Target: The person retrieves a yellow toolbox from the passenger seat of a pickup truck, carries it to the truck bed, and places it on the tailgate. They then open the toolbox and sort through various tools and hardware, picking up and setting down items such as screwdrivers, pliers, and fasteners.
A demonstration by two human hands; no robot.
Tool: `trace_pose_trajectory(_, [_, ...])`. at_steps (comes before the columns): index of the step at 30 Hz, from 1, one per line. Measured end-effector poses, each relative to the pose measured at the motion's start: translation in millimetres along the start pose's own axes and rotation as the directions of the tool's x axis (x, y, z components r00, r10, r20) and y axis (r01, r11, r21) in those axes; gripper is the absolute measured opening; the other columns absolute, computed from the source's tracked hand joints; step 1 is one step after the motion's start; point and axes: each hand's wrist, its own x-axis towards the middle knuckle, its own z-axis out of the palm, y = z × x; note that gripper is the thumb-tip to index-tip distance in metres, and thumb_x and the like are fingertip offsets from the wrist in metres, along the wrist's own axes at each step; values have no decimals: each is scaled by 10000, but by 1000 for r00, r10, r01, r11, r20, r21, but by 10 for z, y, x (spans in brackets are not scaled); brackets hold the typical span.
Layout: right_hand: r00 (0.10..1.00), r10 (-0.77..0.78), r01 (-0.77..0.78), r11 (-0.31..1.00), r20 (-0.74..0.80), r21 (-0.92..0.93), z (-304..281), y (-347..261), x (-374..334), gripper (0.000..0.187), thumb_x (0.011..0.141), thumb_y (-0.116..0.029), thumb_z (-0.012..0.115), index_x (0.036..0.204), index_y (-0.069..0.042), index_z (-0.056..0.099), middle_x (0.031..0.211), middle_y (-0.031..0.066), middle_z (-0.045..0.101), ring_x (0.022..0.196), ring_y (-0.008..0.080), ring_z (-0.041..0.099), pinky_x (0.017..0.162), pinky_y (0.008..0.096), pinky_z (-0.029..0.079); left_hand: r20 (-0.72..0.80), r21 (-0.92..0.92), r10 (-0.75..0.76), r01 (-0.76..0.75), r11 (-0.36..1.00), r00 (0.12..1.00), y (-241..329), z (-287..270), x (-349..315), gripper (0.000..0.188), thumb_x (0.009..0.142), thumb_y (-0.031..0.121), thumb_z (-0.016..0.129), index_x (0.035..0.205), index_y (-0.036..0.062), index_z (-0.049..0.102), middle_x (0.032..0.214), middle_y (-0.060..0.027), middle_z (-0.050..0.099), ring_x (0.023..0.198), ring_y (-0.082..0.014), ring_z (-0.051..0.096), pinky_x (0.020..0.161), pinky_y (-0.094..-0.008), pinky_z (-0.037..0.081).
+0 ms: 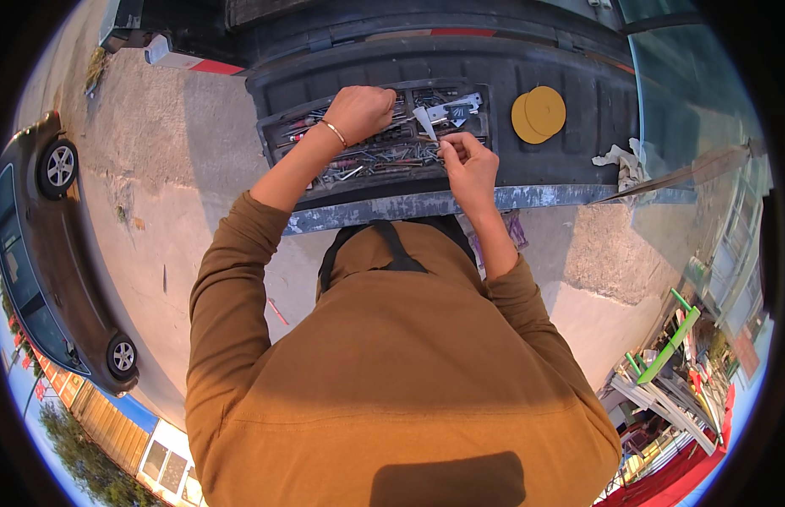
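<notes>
A dark tray [265, 139] with compartments lies in front of me, full of screws, bits and small metal parts. My left hand [361, 112] is over its left half, fingers curled down and mostly hidden behind the back of the hand. At the tray's right end, the thumb and forefinger of my right hand [471, 169] come together in a pinch. Whatever either hand holds is too small or hidden to name. Just beyond the right fingertips sticks up a pale, flat, tapered piece [424, 122]. A silvery metal bracket [454, 107] lies behind it.
The tray rests on a black ribbed vehicle bed [570, 165] with a worn metal front edge [384, 207]. Two yellow round discs [540, 114] overlap to its right, near a crumpled pale rag [625, 165]. A brown car [67, 253] is parked at left; scrap [671, 380] is piled at right.
</notes>
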Motion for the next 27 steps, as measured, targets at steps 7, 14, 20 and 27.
trace_pose_trajectory(7, [987, 57, -62, 998, 150, 32, 149, 95, -131, 113, 973, -75, 688, 985, 24, 742, 768, 51, 746, 672, 67, 652, 618, 252, 512, 240, -956, -450, 129, -263, 860, 201, -355, -911, 167, 953, 191, 633, 908, 33, 600, 684, 77, 422, 600, -33, 379, 518, -205, 336])
trace_pose_trajectory(14, [959, 63, -68, 998, 276, 10, 361, 75, -184, 124, 969, -79, 692, 1000, 31, 740, 766, 55, 745, 663, 75, 652, 610, 255, 518, 193, -762, -296, -47, -646, 936, 681, -216, -1275, 285, 1003, 294, 547, 884, 38, 509, 745, 11, 423, 594, -60, 361, 493, -198, 288])
trace_pose_trajectory(20, [954, 89, -72, 995, 285, -68, 422, 69, -206, 235, 988, -125, 732, 1180, 9, 754, 793, 66, 760, 650, 87, 661, 586, 258, 519, 403, -708, -272, 110, -697, 874, 842, 16, -1321, 446, 1161, 376, 434, 852, 69, 529, 726, 6, 501, 543, -28, 408, 432, -172, 286])
trace_pose_trajectory(27, [990, 112, -100, 986, 84, -130, 458, 52, -485, 242, 1018, -176, 719, 1161, 15, 755, 745, 56, 735, 619, 87, 637, 564, 264, 501, 486, -593, -119, 227, -773, 866, 748, 60, -1511, 264, 1144, 223, 461, 1090, 6, 601, 830, -3, 532, 600, -34, 435, 443, -160, 316])
